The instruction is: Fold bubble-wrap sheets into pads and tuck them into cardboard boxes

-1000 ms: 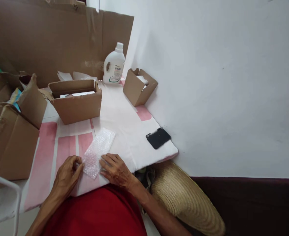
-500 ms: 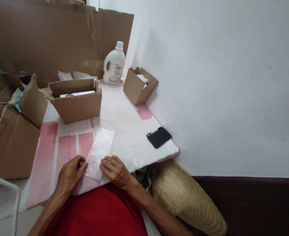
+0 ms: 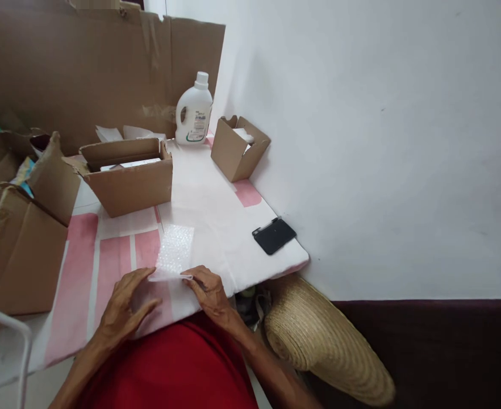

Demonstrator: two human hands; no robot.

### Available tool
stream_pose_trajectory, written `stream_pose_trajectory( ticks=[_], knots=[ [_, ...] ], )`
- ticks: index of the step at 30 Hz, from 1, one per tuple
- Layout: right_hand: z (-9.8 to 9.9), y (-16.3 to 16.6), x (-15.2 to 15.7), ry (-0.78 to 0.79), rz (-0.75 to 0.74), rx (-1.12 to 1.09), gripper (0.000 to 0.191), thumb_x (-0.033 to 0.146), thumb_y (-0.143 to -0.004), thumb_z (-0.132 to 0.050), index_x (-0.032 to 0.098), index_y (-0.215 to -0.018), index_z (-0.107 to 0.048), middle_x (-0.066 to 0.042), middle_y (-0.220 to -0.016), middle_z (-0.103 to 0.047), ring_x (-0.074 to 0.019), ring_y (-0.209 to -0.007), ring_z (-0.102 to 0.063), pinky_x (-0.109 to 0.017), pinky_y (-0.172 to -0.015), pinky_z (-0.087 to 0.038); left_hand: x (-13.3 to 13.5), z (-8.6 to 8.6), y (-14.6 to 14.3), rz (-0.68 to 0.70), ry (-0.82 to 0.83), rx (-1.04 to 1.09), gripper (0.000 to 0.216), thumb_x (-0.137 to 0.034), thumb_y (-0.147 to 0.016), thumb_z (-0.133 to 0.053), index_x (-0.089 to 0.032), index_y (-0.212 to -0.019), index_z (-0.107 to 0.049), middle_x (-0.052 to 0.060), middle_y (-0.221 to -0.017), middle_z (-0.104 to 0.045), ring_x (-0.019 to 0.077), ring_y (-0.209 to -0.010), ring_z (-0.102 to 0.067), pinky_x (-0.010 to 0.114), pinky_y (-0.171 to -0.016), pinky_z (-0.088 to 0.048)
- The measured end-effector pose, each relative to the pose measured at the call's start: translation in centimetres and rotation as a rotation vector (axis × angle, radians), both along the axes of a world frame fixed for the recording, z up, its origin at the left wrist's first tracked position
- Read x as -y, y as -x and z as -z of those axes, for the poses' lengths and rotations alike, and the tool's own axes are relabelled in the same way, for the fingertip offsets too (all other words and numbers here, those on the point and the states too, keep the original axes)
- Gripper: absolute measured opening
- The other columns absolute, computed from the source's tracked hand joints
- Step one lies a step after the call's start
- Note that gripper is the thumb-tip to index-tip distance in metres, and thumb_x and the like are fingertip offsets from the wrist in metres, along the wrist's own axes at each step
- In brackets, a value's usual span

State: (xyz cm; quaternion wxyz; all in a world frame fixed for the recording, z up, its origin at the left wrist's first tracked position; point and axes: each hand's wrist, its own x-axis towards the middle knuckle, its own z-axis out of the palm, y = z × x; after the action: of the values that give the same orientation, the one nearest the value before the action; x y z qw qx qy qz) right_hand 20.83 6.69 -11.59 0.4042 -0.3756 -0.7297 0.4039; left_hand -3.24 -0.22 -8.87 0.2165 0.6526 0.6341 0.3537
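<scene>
Head view: a sheet of bubble wrap lies on the pink-and-white counter, close to its near edge, with the sheet's near end raised off the cloth. The right hand has its grip clamped on that raised end, fingertips pinched at one corner. The left hand has its grip apart, fingers spread, a fingertip touching the end's other corner. Behind the sheet stands an open box; a white bottle and a smaller box stand further back. A black case lies near the wall, and a straw hat sits below the counter's edge.
</scene>
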Motion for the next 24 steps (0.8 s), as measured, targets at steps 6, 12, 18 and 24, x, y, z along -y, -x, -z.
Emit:
stream_pose_trajectory(
  ticks=[6, 12, 18, 24],
  knots=[
    [0.3, 0.4, 0.2, 0.118, 0.189, -0.005, 0.018, 0.028, -0.096, -0.061, 0.020, -0.109, -0.070, -0.004, -0.094, -0.073, -0.0189, -0.086, -0.067, -0.030, -0.080, -0.053, -2.0, 1.3, -1.7, -0.093, 0.060, 0.073, 0.034, -0.054, -0.092, -0.053, -0.024, -0.096, -0.069, 0.003, -0.089, -0.076, 0.0191, -0.081, -0.071, 0.030, -0.076, -0.057],
    [1.0, 1.2, -0.2, 0.053, 0.322, 0.033, 0.025, 0.026, -0.093, -0.062, 0.020, -0.117, -0.066, -0.006, -0.094, -0.070, -0.0191, -0.084, -0.066, -0.030, -0.078, -0.055, -2.0, 1.3, -2.7, -0.144, 0.048, -0.040, 0.026, -0.047, -0.091, -0.055, -0.025, -0.090, -0.067, 0.001, -0.082, -0.073, 0.0186, -0.074, -0.067, 0.031, -0.071, -0.053],
    [1.4, 1.5, -0.6, 0.002, 0.373, 0.063, 0.028, 0.018, -0.089, -0.058, 0.018, -0.116, -0.064, -0.007, -0.095, -0.066, -0.0205, -0.085, -0.064, -0.033, -0.077, -0.056, -1.6, 1.4, -3.3, -0.156, -0.117, -0.115, 0.025, -0.042, -0.094, -0.056, -0.021, -0.104, -0.066, 0.004, -0.088, -0.072, 0.0195, -0.082, -0.067, 0.034, -0.082, -0.052],
    [0.9, 1.2, -0.6, 0.017, 0.383, 0.090, 0.029, 0.017, -0.089, -0.053, 0.017, -0.117, -0.061, -0.007, -0.094, -0.066, -0.0202, -0.086, -0.065, -0.032, -0.079, -0.056, -1.7, 1.7, -4.3, 0.121, -0.382, -0.340, 0.033, -0.025, -0.091, -0.065, -0.023, -0.124, -0.063, 0.008, -0.114, -0.072, 0.0222, -0.106, -0.065, 0.035, -0.093, -0.048]
  ],
)
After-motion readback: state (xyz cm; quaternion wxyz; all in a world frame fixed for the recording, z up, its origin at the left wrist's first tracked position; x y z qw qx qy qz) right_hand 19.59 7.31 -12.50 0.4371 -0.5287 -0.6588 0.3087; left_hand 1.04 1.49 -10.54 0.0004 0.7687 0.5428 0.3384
